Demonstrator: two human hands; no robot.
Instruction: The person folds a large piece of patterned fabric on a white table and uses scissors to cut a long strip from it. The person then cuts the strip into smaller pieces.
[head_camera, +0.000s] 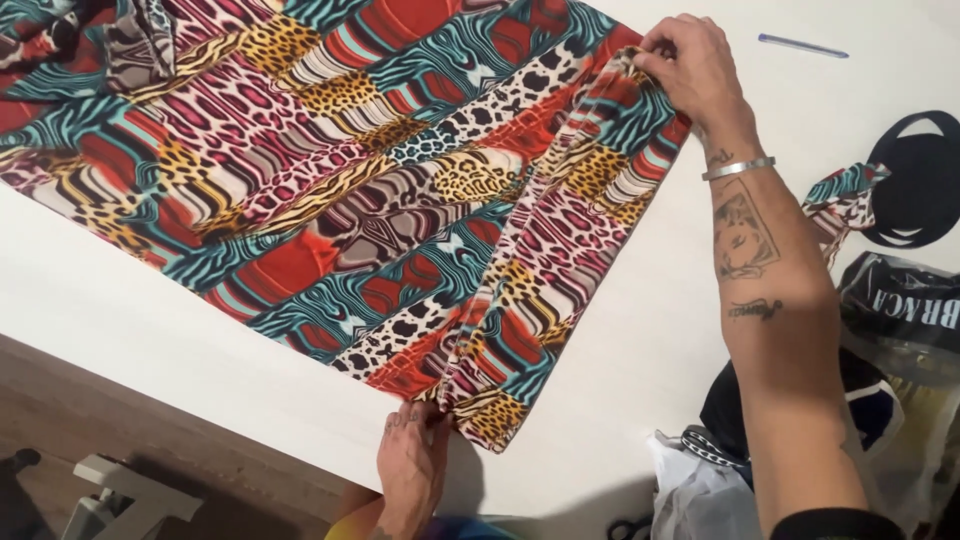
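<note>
From the head view: lay spread across the white counter, a patterned fabric in red, teal and animal prints, one strip folded over along its right side. Was pinched at the fold's near end by the left hand, by the counter's front edge. Was gripped at the fold's far end by the right hand, fingers closed on cloth.

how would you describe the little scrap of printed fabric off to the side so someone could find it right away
Start at the white table, where the big multicoloured animal-print cloth is spread out, and go past the right hand and its forearm towards the table's right edge. There a small fabric scrap lies bunched beside a flat black cut-out shape. It shares the big cloth's print but is tiny, crumpled and separate.
</note>
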